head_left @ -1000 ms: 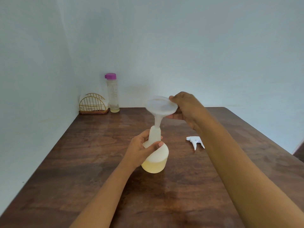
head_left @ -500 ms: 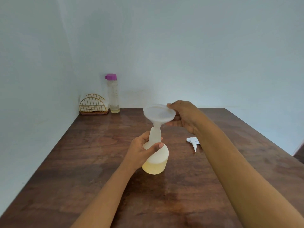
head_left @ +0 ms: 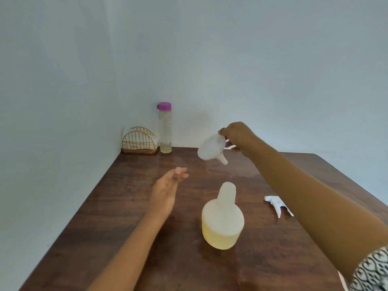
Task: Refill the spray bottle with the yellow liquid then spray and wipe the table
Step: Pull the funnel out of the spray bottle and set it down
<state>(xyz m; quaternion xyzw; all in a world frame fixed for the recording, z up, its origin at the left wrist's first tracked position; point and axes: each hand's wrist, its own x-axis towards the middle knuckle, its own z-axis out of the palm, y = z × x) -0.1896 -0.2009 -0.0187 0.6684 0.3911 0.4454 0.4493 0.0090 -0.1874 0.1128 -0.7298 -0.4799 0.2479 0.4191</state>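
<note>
**Dark wooden table (head_left: 126, 206) set into a wall corner, with four things on it.**

The spray bottle (head_left: 222, 225), yellow liquid in its lower part, stands upright just right of and nearer than the fingers (head_left: 181, 172) of the left hand (head_left: 165, 192). The white spray head (head_left: 278, 204) lies on its side, nearer than the fingers (head_left: 223, 132) of the right hand (head_left: 238, 136). Beyond the left fingers, a purple-capped clear bottle (head_left: 165, 131) stands just beside a gold wire holder (head_left: 139, 141).

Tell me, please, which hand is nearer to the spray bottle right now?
Left. The left hand hovers open just left of the spray bottle, apart from it; the right hand is raised beyond it, holding the funnel.
</note>
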